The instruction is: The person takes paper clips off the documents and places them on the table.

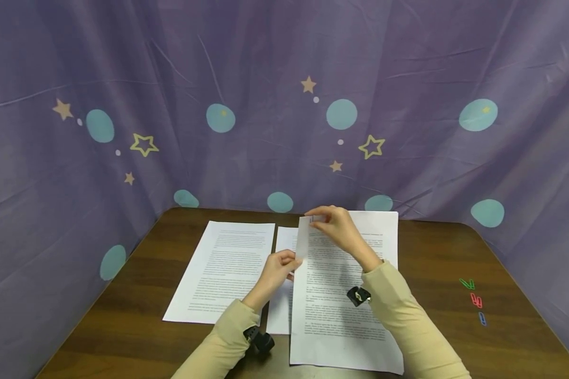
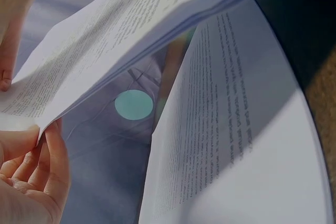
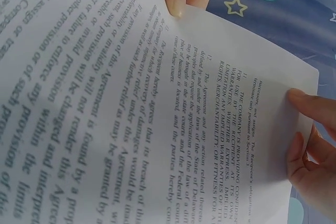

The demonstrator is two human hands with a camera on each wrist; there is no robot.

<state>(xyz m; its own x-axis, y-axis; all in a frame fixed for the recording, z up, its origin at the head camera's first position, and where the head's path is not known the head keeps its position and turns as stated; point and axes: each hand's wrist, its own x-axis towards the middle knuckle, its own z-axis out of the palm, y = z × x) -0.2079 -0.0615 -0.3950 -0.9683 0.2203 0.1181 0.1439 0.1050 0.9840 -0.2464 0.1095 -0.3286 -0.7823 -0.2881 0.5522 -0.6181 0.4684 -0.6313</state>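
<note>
Both hands hold a stack of printed sheets (image 1: 346, 316), tilted up off the table along its left side. My left hand (image 1: 276, 271) pinches the stack's left edge between thumb and fingers; the left wrist view shows this hand (image 2: 37, 177) from the palm side. At the top edge, near the left corner, my right hand (image 1: 336, 226) pinches the sheets (image 3: 210, 114). A tiny bluish mark shows by its fingertips, too small to tell what it is. Partly behind the stack lies another printed page (image 1: 278, 310).
Further left a printed sheet (image 1: 232, 268) lies flat. On the right of the brown wooden table (image 1: 436, 337) are green paper clips (image 1: 467, 284), red paper clips (image 1: 476, 300) and a blue paper clip (image 1: 482, 318). A purple curtain (image 1: 265, 158) hangs behind.
</note>
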